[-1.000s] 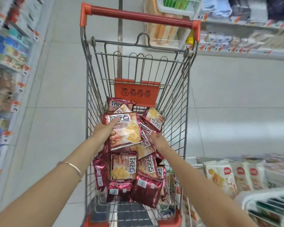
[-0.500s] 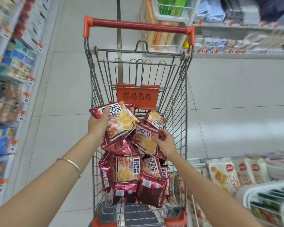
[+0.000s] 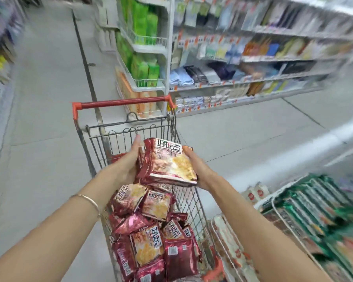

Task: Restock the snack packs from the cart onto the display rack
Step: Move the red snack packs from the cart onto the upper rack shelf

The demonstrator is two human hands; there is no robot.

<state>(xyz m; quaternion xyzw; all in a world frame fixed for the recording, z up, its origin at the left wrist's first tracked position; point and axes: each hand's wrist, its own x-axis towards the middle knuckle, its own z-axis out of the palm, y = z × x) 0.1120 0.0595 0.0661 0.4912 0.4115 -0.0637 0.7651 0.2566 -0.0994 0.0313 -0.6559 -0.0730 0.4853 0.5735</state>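
The left hand (image 3: 128, 165) and right hand (image 3: 198, 169), each on a separate pack down in the cart (image 3: 130, 124) a moment ago, now come together. Between them they hold one stack of snack packs (image 3: 167, 163), left hand on its left edge, right hand under its right edge. The stack is raised clear above the pile (image 3: 151, 231) in the cart, toward the cart's handle end. The view swings up and rightward, so the cart sits lower in frame, and a display rack (image 3: 306, 202) of green packs shows just right of the cart.
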